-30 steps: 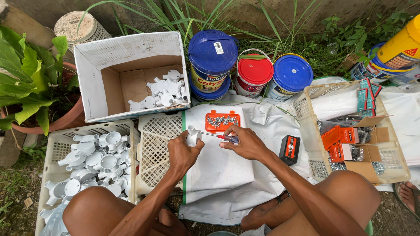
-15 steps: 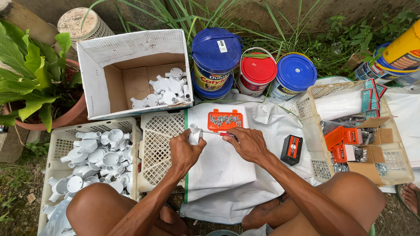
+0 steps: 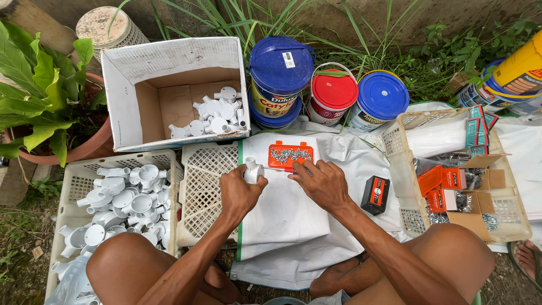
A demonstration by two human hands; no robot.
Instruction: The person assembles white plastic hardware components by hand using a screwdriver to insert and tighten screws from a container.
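My left hand (image 3: 240, 194) grips a white plastic conduit fitting (image 3: 251, 168) above an upturned cream crate (image 3: 206, 192) draped with white sheeting (image 3: 285, 223). My right hand (image 3: 322, 182) holds a red-handled screwdriver (image 3: 280, 169), its thin shaft pointing left at the fitting. Just beyond my hands sits an open orange tray of small screws (image 3: 290, 155). A small black and red box (image 3: 375, 195) lies on the sheeting to the right of my right hand.
A cream crate (image 3: 73, 217) at left holds several white fittings (image 3: 121, 195); a cardboard box (image 3: 121, 96) behind holds more. Three lidded paint buckets (image 3: 333, 93) stand at the back. A crate (image 3: 511, 217) with orange boxes is at right, a potted plant (image 3: 39, 85) at far left.
My hands have shifted slightly with the fitting. The right hand stays by the fitting with the screwdriver; the view has moved a little.
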